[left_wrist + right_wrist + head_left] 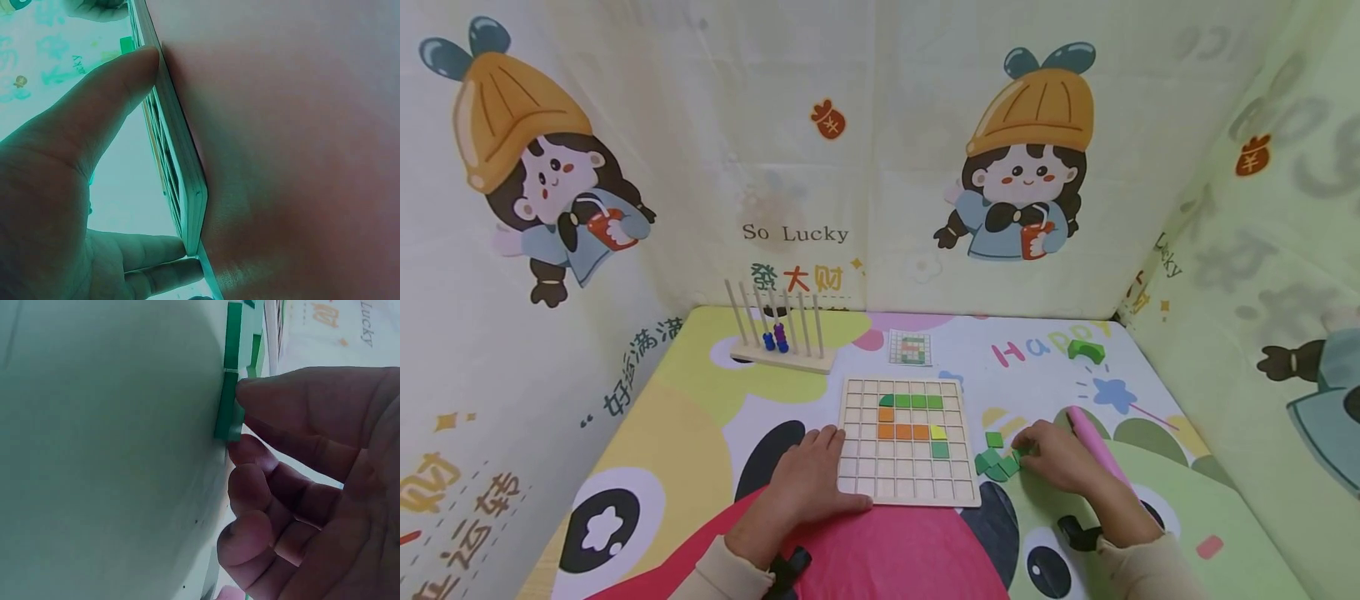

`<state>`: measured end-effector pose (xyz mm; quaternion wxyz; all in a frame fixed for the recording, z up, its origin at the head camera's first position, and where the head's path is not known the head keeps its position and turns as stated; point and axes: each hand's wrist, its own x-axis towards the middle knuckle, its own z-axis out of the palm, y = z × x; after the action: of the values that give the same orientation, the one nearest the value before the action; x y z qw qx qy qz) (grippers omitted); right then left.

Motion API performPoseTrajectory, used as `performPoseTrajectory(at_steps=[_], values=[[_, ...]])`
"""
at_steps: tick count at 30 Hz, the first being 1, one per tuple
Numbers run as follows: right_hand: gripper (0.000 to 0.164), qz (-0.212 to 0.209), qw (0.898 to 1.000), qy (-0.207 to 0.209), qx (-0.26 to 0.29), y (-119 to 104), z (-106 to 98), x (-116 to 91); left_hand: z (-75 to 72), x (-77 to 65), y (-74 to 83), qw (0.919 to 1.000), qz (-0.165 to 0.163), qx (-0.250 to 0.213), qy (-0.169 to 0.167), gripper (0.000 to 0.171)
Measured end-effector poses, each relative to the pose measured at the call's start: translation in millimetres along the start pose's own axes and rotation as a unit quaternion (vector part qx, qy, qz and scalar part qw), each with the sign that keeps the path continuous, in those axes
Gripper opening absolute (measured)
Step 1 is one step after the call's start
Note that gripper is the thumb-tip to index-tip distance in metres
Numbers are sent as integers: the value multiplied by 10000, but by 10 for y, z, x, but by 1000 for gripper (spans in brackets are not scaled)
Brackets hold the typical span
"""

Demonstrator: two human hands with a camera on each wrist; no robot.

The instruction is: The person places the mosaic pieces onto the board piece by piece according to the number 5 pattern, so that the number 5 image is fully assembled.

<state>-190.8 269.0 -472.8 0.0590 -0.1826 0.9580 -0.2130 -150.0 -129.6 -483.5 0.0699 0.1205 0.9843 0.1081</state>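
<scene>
A square wooden grid board point(898, 483) lies on the table, with green, orange and yellow tiles in several of its cells. My left hand point(808, 475) rests at the board's near left corner. In the left wrist view its straight thumb point(119, 87) lies on the near edge, and two fingers touch the side round the corner. Right of the board, my right hand point(1056, 454) is at a small pile of green tiles point(991, 458). Its thumb and forefinger pinch a green tile point(226, 409) low at the table surface; the forefinger's tip is hidden. The other fingers are curled.
Behind the board lies a small pattern card point(911, 348). A wooden peg rack point(782, 358) with blue and purple beads stands at the back left. A green arched block point(1086, 352) lies at the back right, and a pink rod point(1097, 442) lies beside my right forearm.
</scene>
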Motion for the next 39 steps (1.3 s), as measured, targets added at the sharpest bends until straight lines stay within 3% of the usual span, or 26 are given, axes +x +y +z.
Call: performPoseTrajectory(at_steps=[11, 18, 24, 27, 34, 39], values=[[16, -117, 9997, 111, -197, 20, -17, -9, -21, 6, -20, 9999, -37, -77, 55, 118], [16, -8, 9995, 156, 265, 74, -23, -30, -27, 5, -18, 9999, -52, -133, 66, 118], [10, 67, 9973, -62, 735, 121, -51, -60, -14, 10, -15, 9999, -31, -106, 64, 118], [7, 70, 9976, -66, 681, 116, -56, -52, -6, 8, -10, 9999, -29, -112, 38, 117], [4, 232, 9966, 217, 760, -34, -4, 67, -2, -4, 1, 9999, -33, -113, -24, 117], [4, -55, 9954, 150, 946, -261, 85, 172, -11, -5, 2, 10000, -38, -83, -11, 116]])
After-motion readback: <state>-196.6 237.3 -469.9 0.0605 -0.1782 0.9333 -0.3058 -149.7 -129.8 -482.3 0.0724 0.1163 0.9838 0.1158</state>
